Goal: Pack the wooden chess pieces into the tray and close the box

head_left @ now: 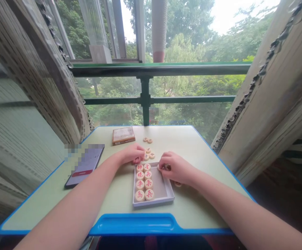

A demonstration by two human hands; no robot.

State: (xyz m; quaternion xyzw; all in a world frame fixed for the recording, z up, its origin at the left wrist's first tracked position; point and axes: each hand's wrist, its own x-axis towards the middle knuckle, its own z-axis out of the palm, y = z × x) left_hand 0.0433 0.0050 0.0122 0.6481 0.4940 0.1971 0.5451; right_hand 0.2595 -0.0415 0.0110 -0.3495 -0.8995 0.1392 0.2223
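A shallow white box holds two columns of round Chinese chess pieces with red characters; its right part shows bare bottom. My right hand is over the box's far right corner, with a pale chess piece pinched between thumb and fingertips. Another piece is partly covered under that hand, and one more peeks out below the wrist. My left hand is closed just beyond the box's far left corner, fingers curled down beside a few loose pieces. Whatever its fingers hold, if anything, is hidden.
Two more pieces lie farther back. A brown-edged flat box sits at the table's far left. Along the left side rests a phone or tablet. The pale table has a blue rim with a tray groove in front; a green railing stands behind.
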